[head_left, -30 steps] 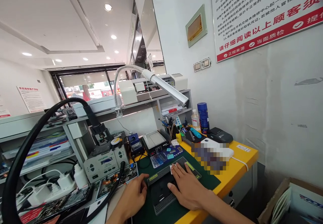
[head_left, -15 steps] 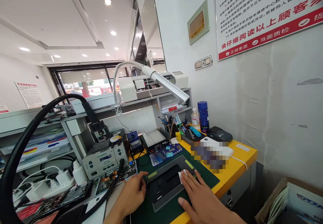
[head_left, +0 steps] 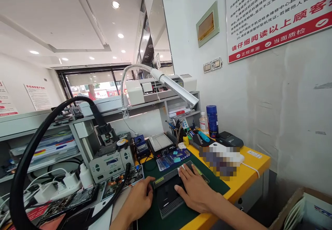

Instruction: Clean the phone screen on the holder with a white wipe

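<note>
A dark perforated frame (head_left: pixel 172 207) with yellow-green strips lies on the green mat (head_left: pixel 149 219), with a glossy black flat panel (head_left: pixel 166 196) in it. My left hand (head_left: pixel 137 200) is curled at the frame's left edge, index finger and thumb against it; the other fingers are partly hidden. My right hand (head_left: pixel 194 188) lies flat over the panel and the frame's far side. Under its fingertips it presses a small white wipe (head_left: pixel 180 170), mostly covered by the fingers.
A hot-air station (head_left: pixel 111 166) and opened circuit boards (head_left: pixel 121 181) stand left. A black hose (head_left: pixel 33 129) arcs across the left side. Behind are a heating plate (head_left: pixel 160 143), a pen holder (head_left: pixel 177 129) and a blue spray can (head_left: pixel 212 121). A white power strip (head_left: pixel 223 150) lies right.
My right hand has slid the white wipe away from me and left, from the panel's right side to the frame's far edge. My left hand stays at the frame. The view shifted slightly left.
</note>
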The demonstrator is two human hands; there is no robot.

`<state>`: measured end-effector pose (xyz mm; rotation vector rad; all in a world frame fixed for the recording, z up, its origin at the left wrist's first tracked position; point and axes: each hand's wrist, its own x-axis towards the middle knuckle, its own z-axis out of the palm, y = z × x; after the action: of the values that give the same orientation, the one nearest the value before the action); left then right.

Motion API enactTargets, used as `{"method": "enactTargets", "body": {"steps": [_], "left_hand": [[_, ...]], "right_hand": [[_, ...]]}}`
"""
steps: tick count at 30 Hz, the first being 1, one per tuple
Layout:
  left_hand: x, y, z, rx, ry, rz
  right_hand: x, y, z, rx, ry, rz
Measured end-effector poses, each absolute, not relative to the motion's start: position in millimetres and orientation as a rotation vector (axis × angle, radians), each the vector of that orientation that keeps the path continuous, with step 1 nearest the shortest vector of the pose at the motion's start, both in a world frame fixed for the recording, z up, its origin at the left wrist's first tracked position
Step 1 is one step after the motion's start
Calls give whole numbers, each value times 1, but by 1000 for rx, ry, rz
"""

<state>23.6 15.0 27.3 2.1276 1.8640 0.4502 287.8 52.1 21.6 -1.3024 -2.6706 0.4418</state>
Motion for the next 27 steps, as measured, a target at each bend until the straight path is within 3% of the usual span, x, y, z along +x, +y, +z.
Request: {"method": "enactTargets", "body": {"steps": [27], "left_hand": [[26,13,30,2106,1883,433]], "right_hand": [[314,15,24,-1199,-2670,552]]}}
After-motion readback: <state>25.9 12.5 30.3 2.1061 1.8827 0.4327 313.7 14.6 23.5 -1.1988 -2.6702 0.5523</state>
